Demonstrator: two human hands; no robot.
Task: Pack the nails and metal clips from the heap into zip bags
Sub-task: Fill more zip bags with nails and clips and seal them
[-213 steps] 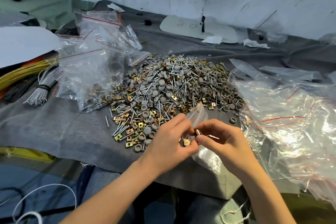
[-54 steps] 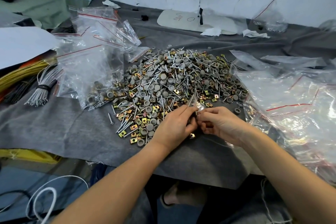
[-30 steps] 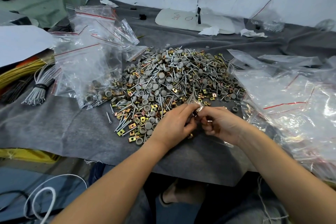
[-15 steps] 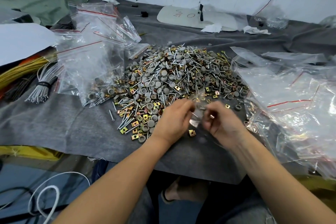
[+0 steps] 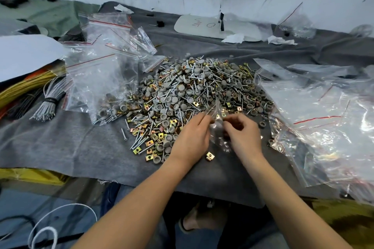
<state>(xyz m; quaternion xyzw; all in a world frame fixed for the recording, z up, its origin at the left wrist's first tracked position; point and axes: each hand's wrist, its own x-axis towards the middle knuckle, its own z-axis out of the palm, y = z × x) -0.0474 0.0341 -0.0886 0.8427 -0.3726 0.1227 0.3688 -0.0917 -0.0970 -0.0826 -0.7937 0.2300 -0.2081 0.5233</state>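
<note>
A heap [image 5: 194, 95] of nails, grey caps and brass-coloured metal clips lies on a grey felt cloth [image 5: 70, 147]. At its near edge I hold a small clear zip bag [image 5: 217, 125] between both hands. My left hand [image 5: 192, 139] pinches the bag's left side and my right hand [image 5: 241, 137] pinches its right side, fingers curled. What the bag contains is blurred. One loose clip [image 5: 210, 156] lies on the cloth just below my hands.
Red-striped zip bags [image 5: 101, 75] are piled left of the heap, one holding caps and nails. More clear bags [image 5: 323, 127] cover the right side. Bundled grey wires [image 5: 50, 103] and yellow wires [image 5: 24, 87] lie far left. A white board [image 5: 212, 26] rests by the wall.
My hands moved from the cloth's near edge up to the heap's edge with the bag, and in the last half second have drawn slightly apart on it.
</note>
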